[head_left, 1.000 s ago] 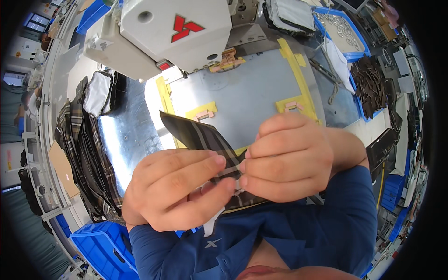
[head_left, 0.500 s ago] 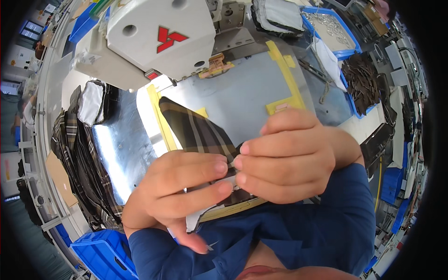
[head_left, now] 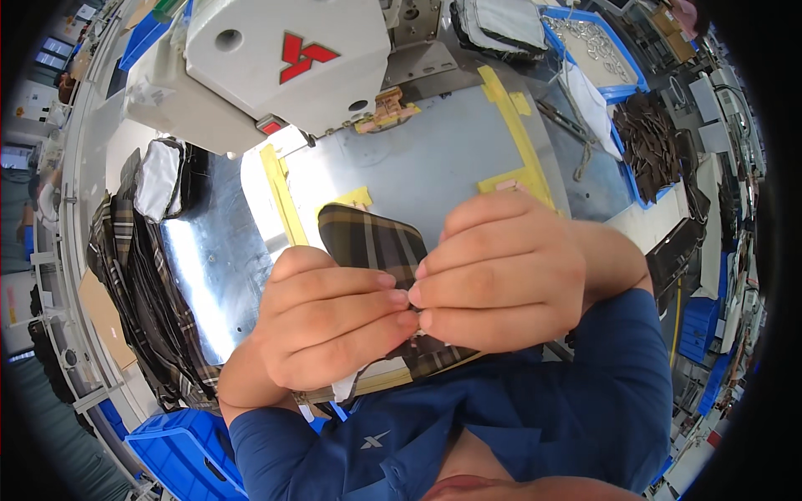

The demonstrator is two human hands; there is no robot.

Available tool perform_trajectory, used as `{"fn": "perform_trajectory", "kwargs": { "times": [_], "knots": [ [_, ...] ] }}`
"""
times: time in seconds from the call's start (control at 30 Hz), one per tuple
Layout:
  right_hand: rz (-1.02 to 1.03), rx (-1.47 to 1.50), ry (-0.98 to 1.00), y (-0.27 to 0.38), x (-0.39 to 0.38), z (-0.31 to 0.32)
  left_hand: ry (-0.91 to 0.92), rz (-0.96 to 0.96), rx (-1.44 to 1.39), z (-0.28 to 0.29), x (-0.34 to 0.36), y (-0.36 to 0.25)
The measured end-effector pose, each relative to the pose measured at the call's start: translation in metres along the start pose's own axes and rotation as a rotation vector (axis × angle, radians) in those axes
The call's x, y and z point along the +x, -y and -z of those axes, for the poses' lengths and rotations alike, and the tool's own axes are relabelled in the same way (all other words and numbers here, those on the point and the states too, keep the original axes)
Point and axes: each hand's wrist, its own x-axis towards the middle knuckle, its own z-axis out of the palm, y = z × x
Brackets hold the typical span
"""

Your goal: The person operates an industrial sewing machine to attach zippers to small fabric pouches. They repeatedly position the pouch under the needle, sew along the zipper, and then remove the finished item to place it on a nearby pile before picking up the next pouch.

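Note:
A dark plaid fabric piece [head_left: 368,240] with a rounded far edge is gripped between my two hands over the metal sewing plate [head_left: 401,163]. My left hand [head_left: 330,321] pinches it from the left, fingertips pressed together. From the right, my right hand [head_left: 501,280] pinches it too, and the two sets of fingertips nearly meet. Both thumbs are hidden behind the fingers. Below the hands, a plaid part and a pale edge of the piece show close to my body. The white sewing machine head [head_left: 284,67] stands just beyond the plate.
Yellow tape [head_left: 518,125] edges the plate. Stacked plaid pieces [head_left: 146,292] lie at left, near a blue crate [head_left: 188,455]. At right are a blue tray of metal rings [head_left: 593,54], a blue tray of brown strips [head_left: 647,142] and scissors-like tools [head_left: 561,121].
The fabric's far end has dropped toward me and now looks rounded instead of pointed. My left hand has moved up slightly, its thumb tucked out of sight. My fingertips are closer together.

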Motion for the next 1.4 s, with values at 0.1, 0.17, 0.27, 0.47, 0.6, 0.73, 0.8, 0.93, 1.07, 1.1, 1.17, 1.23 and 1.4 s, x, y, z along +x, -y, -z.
{"fn": "perform_trajectory", "kwargs": {
  "times": [0.1, 0.17, 0.27, 0.47, 0.6, 0.73, 0.8, 0.93, 1.07, 1.1, 1.17, 1.23, 1.4],
  "knots": [
    [-0.029, 0.051, 0.052, -0.004, -0.003, 0.003, 0.007, 0.064, -0.082, 0.000, -0.001, 0.002],
    [-0.163, 0.103, 0.105, -0.004, -0.005, 0.007, -0.031, 0.159, -0.195, -0.007, -0.004, 0.006],
    [-0.585, 0.156, 0.176, -0.005, -0.008, 0.012, -0.051, 0.531, -0.333, -0.017, -0.003, 0.014],
    [-1.265, -0.024, 0.310, -0.072, -0.047, -0.004, -0.172, 1.207, -0.431, -0.069, -0.001, 0.074],
    [-1.303, -0.149, 0.422, -0.104, -0.047, -0.008, 0.140, 0.758, 0.483, -0.068, 0.000, 0.071],
    [-1.298, -0.227, 0.395, -0.111, -0.053, -0.015, 0.297, 0.325, 0.449, -0.071, -0.005, 0.078],
    [-1.336, -0.225, 0.425, -0.112, -0.050, -0.015, 0.395, 0.372, 0.448, -0.075, -0.008, 0.082],
    [-1.383, -0.262, 0.480, -0.113, -0.042, -0.009, 0.451, 0.416, 0.399, -0.074, -0.005, 0.092],
    [-1.399, -0.303, 0.507, -0.111, -0.034, -0.005, 0.478, 0.420, 0.394, -0.072, -0.002, 0.095],
    [-1.390, -0.306, 0.519, -0.112, -0.034, -0.005, 0.478, 0.423, 0.392, -0.073, -0.001, 0.095],
    [-1.369, -0.312, 0.541, -0.114, -0.036, -0.004, 0.480, 0.429, 0.390, -0.073, 0.002, 0.094],
    [-1.253, -0.376, 0.424, -0.116, -0.053, -0.011, 0.493, 0.434, 0.396, -0.073, 0.005, 0.094],
    [-1.370, -0.285, 0.507, -0.115, -0.038, -0.004, 0.488, 0.453, 0.397, -0.074, 0.005, 0.094]
  ]
}}
